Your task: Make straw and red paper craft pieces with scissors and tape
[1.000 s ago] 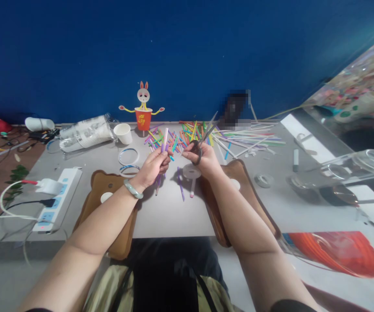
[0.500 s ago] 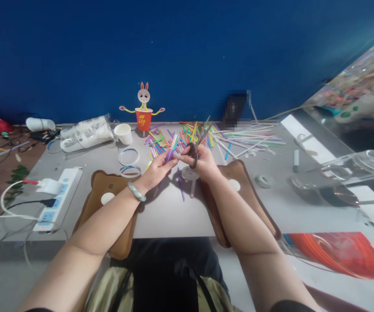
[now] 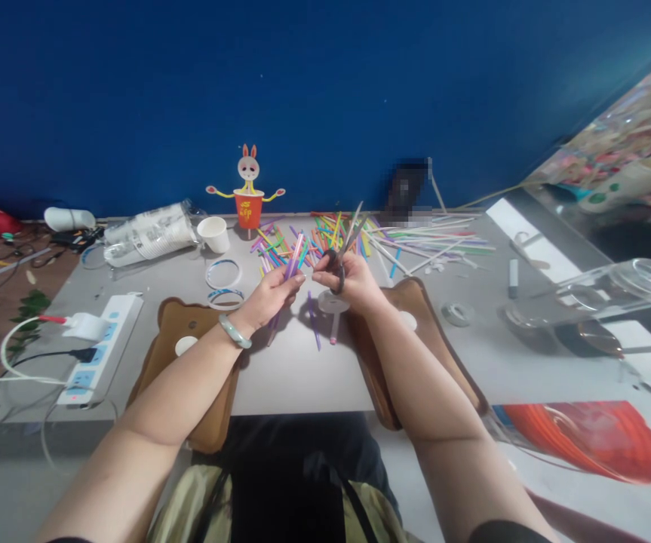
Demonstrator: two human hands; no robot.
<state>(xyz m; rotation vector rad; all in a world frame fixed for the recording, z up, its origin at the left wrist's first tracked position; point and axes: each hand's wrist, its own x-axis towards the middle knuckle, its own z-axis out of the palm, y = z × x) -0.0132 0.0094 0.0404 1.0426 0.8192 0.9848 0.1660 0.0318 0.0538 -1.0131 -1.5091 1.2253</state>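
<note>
My left hand (image 3: 273, 296) is closed round a small bundle of coloured drinking straws (image 3: 296, 253), mostly purple with some teal, their tops sticking up past the fingers. In my right hand (image 3: 353, 280) is a pair of scissors (image 3: 352, 232) with dark handles; the blades point up and away, slightly parted. A small gap separates the two hands' fingertips. Below them a purple straw (image 3: 314, 320) lies on the table beside a white paper disc on a stick (image 3: 333, 303). Behind the hands spreads a pile of cut coloured straws (image 3: 283, 237).
A red paper cup with a rabbit figure (image 3: 249, 207) stands near the blue wall, beside a white cup (image 3: 213, 234) and wrapped cups (image 3: 152, 234). On the left lies a power strip (image 3: 102, 347). Brown pads (image 3: 181, 377) lie under my forearms. A tape roll (image 3: 458, 314) and clear jar (image 3: 597, 298) are right.
My hands have drawn slightly apart, leaving a gap between the fingertips. The straws in my left hand stand a little more upright, and the scissors stay in my right hand.
</note>
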